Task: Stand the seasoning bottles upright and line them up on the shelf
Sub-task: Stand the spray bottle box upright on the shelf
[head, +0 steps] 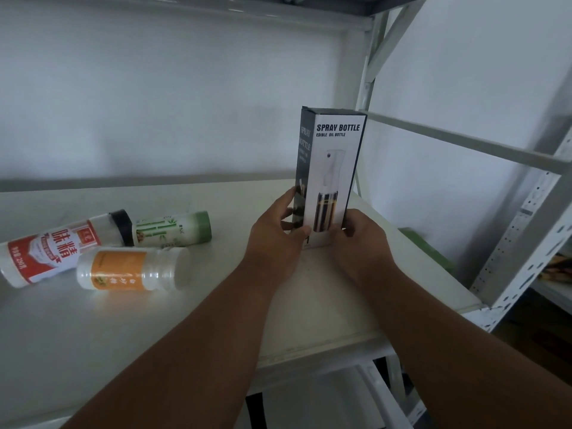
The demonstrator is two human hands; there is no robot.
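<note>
A tall spray bottle box [332, 162] stands upright on the white shelf [322, 305], near its right end. My left hand [275, 233] grips its lower left side and my right hand [362, 236] holds its lower right corner. Three seasoning bottles lie on their sides at the left. One is a red-and-white labelled bottle [52, 252] with a black cap. Another is a green-capped bottle [173, 229] behind it. The third, an orange-labelled clear bottle [130, 269], lies in front.
A white wall closes the back of the shelf. A white metal upright [523, 239] and cross bar [464, 140] stand at the right end. A green object [430, 252] lies past the shelf's right edge. Another shelf board runs overhead.
</note>
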